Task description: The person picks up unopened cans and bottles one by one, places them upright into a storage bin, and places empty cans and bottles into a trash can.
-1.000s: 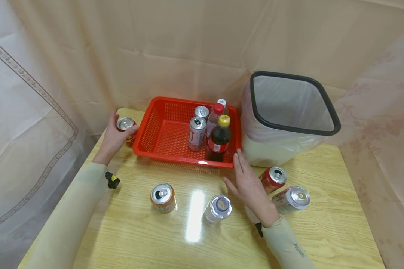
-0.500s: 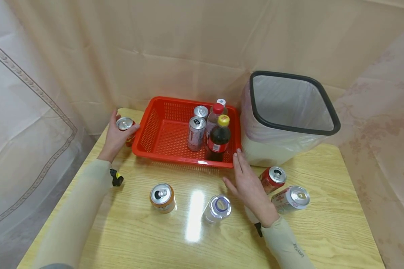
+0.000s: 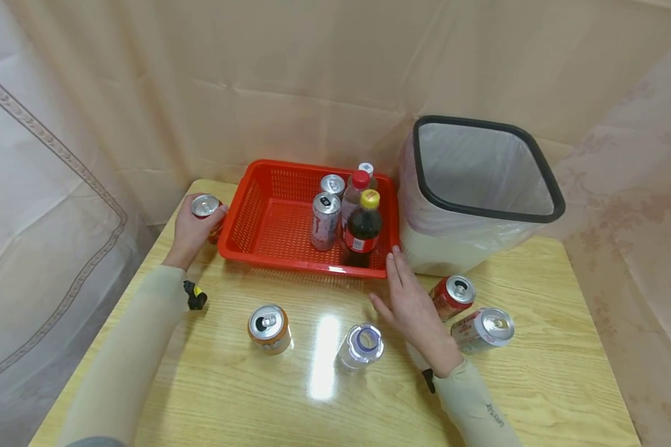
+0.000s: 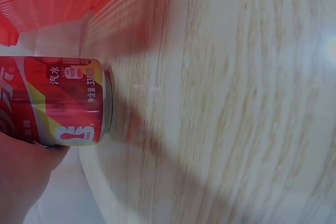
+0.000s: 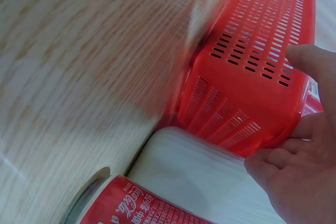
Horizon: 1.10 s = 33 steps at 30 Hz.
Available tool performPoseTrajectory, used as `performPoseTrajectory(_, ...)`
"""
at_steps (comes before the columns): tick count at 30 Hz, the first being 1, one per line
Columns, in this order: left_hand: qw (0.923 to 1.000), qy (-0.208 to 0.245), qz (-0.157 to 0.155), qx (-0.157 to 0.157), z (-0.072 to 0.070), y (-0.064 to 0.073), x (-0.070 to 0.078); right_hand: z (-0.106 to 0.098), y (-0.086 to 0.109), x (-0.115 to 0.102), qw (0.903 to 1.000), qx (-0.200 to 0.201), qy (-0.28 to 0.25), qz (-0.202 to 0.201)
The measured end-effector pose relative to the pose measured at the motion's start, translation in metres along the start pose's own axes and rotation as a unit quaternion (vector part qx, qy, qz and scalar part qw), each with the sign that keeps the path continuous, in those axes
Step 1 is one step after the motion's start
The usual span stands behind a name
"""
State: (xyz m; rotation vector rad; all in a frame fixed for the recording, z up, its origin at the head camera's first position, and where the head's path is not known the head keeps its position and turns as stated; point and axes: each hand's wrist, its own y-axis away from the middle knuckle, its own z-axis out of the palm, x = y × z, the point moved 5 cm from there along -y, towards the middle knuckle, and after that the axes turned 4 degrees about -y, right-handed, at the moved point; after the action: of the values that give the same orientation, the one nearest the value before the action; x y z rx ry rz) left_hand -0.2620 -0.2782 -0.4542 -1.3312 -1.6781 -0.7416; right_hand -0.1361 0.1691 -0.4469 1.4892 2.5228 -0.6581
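Observation:
At the table's back left corner my left hand (image 3: 190, 233) curls round a red soda can (image 3: 205, 207), thumb on its near side. The can (image 4: 58, 100) stands upright just left of a red plastic basket (image 3: 307, 268); in the left wrist view its base looks to be on or very near the table. My right hand (image 3: 419, 313) lies with straight fingers at the basket's front right corner, fingertips touching the rim. In the basket's right half stand a pinkish can (image 3: 325, 222), a silver-topped can (image 3: 332, 184), a yellow-capped cola bottle (image 3: 363, 230), a red-capped bottle (image 3: 353, 195) and a white-capped bottle (image 3: 366, 167).
A lined bin (image 3: 453, 248) with a black rim stands right of the basket. Near my right hand are a red cola can (image 3: 453, 298) and a white can (image 3: 483, 330). In front stand an orange can (image 3: 269, 329) and an uncapped clear bottle (image 3: 360, 347).
My left hand's fingers, stretched beside the red can before, have closed in round it. My right hand keeps its place at the basket corner.

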Motion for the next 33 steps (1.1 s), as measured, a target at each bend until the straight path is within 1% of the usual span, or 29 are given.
performPoseTrajectory(6, 0.9999, 0.012, 0.002, 0.008, -0.001, -0.001, -0.002, 0.001, 0.0, -0.001, 1.0, 0.004, 0.001, -0.001)
performPoseTrajectory(9, 0.9997, 0.01, -0.001, 0.02, -0.003, 0.0, -0.005, 0.001, 0.0, -0.001, 1.0, 0.002, 0.001, 0.0)
performPoseTrajectory(13, 0.9994, 0.01, -0.001, 0.034, -0.007, 0.003, -0.005, 0.001, 0.0, -0.001, 1.0, -0.002, 0.002, 0.005)
performPoseTrajectory(17, 0.999, 0.002, 0.013, 0.043, -0.013, 0.005, 0.004, 0.001, 0.0, 0.0, 0.9999, -0.005, 0.003, 0.012)
performPoseTrajectory(22, 0.9983, -0.01, 0.021, 0.053, -0.021, 0.009, 0.018, 0.002, 0.0, 0.001, 0.9999, -0.008, 0.002, 0.014)
performPoseTrajectory(29, 0.9968, 0.01, 0.05, 0.061, -0.029, 0.019, 0.037, 0.002, 0.0, 0.001, 0.9998, -0.011, 0.0, 0.016)
performPoseTrajectory(33, 0.9957, 0.019, 0.06, 0.068, -0.035, 0.024, 0.048, 0.002, 0.0, 0.001, 0.9998, -0.012, 0.0, 0.016)
